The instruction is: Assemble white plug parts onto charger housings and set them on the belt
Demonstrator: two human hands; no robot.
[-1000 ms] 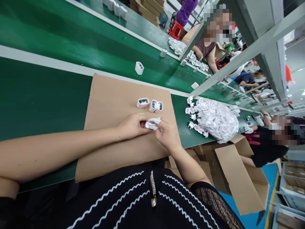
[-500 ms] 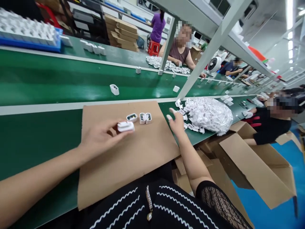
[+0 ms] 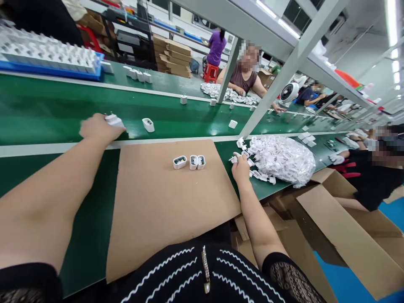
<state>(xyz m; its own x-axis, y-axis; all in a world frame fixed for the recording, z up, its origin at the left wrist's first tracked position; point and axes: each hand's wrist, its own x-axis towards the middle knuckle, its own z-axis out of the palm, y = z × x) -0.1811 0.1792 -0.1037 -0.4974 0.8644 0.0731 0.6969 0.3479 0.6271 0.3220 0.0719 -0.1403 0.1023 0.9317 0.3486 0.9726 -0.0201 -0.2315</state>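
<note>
We see the left hand (image 3: 99,128), grip pressed on a charger (image 3: 114,121). The right hand (image 3: 240,168) pinches a plug (image 3: 234,159) beside the pile (image 3: 282,160).

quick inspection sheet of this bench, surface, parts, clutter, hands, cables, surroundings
surface: green conveyor belt with a cardboard sheet lying on it
job's things: three white charger shells on the cardboard, open ends up; heap of white plug parts right of the cardboard
clutter: one loose charger shell on the belt
grips: left hand holds a white charger part over the belt; right hand at the heap, a small white plug part at its fingertips
cables: nothing seen
surroundings: co-worker across the belt, open carton, blue tray of white units
</note>
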